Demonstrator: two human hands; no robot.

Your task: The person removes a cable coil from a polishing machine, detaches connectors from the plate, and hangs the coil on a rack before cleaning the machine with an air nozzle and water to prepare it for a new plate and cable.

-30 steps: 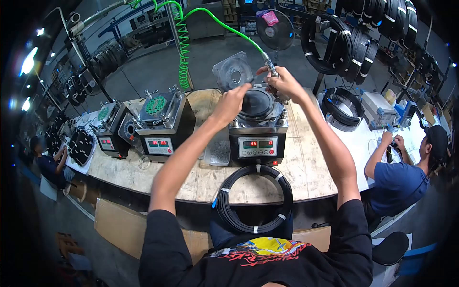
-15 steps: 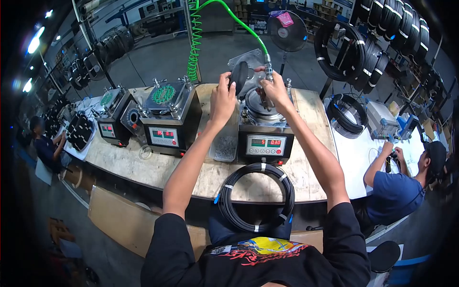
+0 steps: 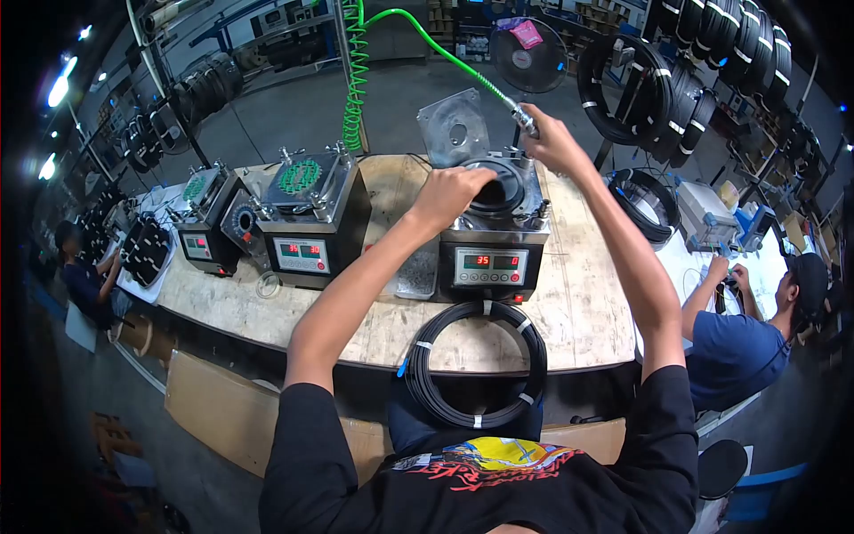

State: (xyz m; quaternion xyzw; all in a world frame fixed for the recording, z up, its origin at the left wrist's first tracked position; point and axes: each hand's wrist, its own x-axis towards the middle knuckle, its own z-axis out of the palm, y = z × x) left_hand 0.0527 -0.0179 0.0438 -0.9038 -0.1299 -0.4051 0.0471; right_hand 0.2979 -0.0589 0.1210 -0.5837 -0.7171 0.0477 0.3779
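My left hand (image 3: pixel 454 198) has its fingers wrapped on the edge of a round black disc (image 3: pixel 498 189), right over the round chamber of the middle machine (image 3: pixel 491 233). The fingertips are partly hidden behind the disc. Up to the right, my right hand (image 3: pixel 553 142) grips an air blow gun (image 3: pixel 526 121) fed by a green hose (image 3: pixel 436 49). Behind the chamber, the machine's metal lid (image 3: pixel 436 133) stands raised, with a round hole in it. Red digits glow on the front panel.
Two similar machines, one close by (image 3: pixel 311 236) and another farther left (image 3: pixel 206 227), carry green parts on top. A coil of black tubing (image 3: pixel 536 351) rests at the table's front edge. A clear tray (image 3: pixel 416 276) sits beside the middle machine. A co-worker (image 3: pixel 743 343) works at the right.
My left hand has lowered the black disc from upright in the air to the chamber. The right hand has moved the air gun up and right. The panel's digits differ.
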